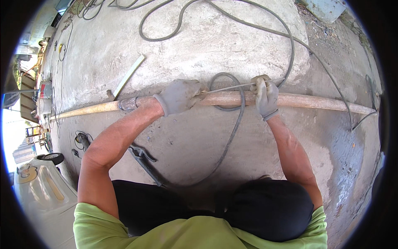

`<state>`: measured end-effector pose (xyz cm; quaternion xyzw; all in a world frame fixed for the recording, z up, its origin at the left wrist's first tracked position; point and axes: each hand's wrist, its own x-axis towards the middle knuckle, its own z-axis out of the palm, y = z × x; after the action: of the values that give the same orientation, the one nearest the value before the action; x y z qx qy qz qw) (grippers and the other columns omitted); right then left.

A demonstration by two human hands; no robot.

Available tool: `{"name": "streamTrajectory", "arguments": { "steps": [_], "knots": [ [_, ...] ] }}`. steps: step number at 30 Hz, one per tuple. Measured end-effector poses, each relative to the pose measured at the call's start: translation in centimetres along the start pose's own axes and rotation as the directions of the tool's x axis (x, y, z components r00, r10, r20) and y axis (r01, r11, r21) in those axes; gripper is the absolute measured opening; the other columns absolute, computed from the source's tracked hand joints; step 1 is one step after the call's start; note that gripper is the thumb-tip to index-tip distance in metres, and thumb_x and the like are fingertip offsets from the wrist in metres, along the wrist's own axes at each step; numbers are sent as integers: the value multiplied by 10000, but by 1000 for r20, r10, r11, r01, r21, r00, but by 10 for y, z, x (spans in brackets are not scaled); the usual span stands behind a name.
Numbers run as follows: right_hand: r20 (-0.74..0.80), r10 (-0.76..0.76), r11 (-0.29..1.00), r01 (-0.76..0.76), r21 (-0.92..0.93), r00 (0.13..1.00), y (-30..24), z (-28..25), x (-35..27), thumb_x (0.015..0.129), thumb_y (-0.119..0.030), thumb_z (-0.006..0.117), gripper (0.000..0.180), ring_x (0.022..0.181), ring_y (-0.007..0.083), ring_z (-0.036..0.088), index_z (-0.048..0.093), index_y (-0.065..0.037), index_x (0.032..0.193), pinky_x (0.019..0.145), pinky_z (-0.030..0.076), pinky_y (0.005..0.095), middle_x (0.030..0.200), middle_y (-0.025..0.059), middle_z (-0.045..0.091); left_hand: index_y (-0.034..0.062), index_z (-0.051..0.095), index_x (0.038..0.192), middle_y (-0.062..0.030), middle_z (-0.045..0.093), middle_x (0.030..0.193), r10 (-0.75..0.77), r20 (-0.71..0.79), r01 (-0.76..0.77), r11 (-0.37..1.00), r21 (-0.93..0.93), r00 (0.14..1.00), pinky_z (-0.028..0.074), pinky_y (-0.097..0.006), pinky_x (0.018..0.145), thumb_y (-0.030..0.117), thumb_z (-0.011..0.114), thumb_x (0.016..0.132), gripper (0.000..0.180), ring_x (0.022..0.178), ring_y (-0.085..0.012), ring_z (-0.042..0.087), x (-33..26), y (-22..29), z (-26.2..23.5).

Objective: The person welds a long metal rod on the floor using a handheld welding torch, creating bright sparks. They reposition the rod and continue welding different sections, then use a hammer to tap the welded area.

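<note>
**Both gloved hands on the long pipe, thin rod held along it**

We note a long, tan, rust-stained pipe [306,101] lying crosswise on the concrete floor [199,45], running from far left to far right in front of the crouching person.

Left hand [179,96], in a grey glove, is closed over the top of the pipe near its middle, palm down and pressing. Right hand [265,96], also gloved, is wrapped around the pipe a little further right. Its fingers also pinch a thin metal rod [232,86], which lies nearly along the pipe and reaches back to the left hand. We cannot tell whether the left hand grips the rod's end or merely covers it; the glove hides it.

A grey hose [232,133] loops over the pipe between the two hands and trails toward the person's knees. A second loop of hose lies beyond the pipe. A white strip [129,76] lies just beyond the pipe, left of the left hand. A dark clamp-like tool [143,159] lies on the near side of the pipe, under the left forearm.

Handling, our judgement: the pipe looks stiff, heavy and rough-skinned, so not slippery; it wants two spread hands near mid-length. The rod looks light and springy; a fingertip pinch suffices.
</note>
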<state>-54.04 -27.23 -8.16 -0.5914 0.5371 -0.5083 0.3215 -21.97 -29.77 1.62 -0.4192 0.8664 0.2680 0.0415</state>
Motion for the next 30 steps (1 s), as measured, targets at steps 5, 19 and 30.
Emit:
{"name": "streamTrajectory", "arguments": {
  "steps": [5,19,30],
  "knots": [
    [-52,225,955,-209,211,973,8,-7,0,1182,-284,485,405,714,122,634,724,9,1039,657,527,287,805,53,679,50,755,1274,-148,770,1050,-271,-15,270,962,-28,962,602,-442,908,223,683,1071,276,988,-289,757,-90,-47,-9],
    [-75,195,971,-181,154,978,48,-8,3,1204,-309,478,404,774,96,584,725,7,1163,714,490,263,864,7,643,-146,554,1449,-330,748,1285,-951,300,874,-85,-478,71,560,-439,1070,571,859,933,935,1297,-406,715,-380,-26,207],
    [-106,225,968,-211,133,969,28,-5,3,1213,-315,439,432,818,120,582,664,30,1344,745,519,275,945,43,646,-92,632,1332,-246,784,1144,-955,231,913,79,-401,184,615,-426,906,322,862,948,609,1042,-324,781,-337,-29,195]
  ]
}}
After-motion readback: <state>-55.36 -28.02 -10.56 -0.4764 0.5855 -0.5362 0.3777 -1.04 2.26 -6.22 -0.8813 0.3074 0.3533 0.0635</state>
